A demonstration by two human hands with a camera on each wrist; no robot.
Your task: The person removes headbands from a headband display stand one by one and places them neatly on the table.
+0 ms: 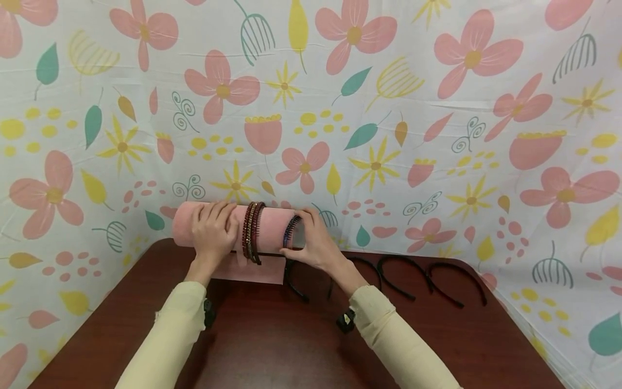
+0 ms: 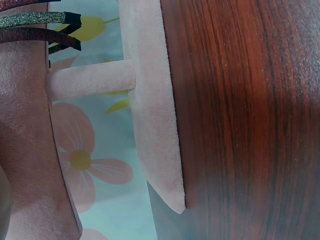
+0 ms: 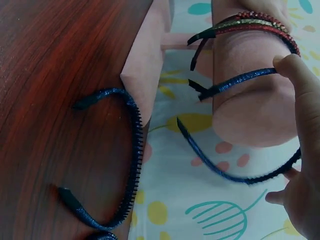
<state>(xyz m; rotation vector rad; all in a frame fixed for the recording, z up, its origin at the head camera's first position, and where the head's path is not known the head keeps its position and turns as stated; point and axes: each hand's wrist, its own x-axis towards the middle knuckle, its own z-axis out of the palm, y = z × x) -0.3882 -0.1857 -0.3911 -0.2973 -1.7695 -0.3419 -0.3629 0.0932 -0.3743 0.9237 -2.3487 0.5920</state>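
A pink plush roll (image 1: 272,224) lies level on its stand, whose post (image 2: 95,80) and base (image 2: 155,115) show in the left wrist view. My left hand (image 1: 213,229) grips the roll from above, left of several beaded red and gold headbands (image 1: 252,232) round it. At the roll's right end, my right hand (image 1: 316,243) pinches a blue headband (image 3: 240,80), its two tips below the roll and the thumb on its band. A second blue headband (image 3: 210,165) curves beside the right fingers; whether they hold it I cannot tell.
Dark headbands (image 1: 403,275) stand or lie along the back right of the brown table (image 1: 272,335). Another blue toothed headband (image 3: 136,150) is by the corner of the stand's base. A flower-patterned cloth (image 1: 311,108) hangs behind the table.
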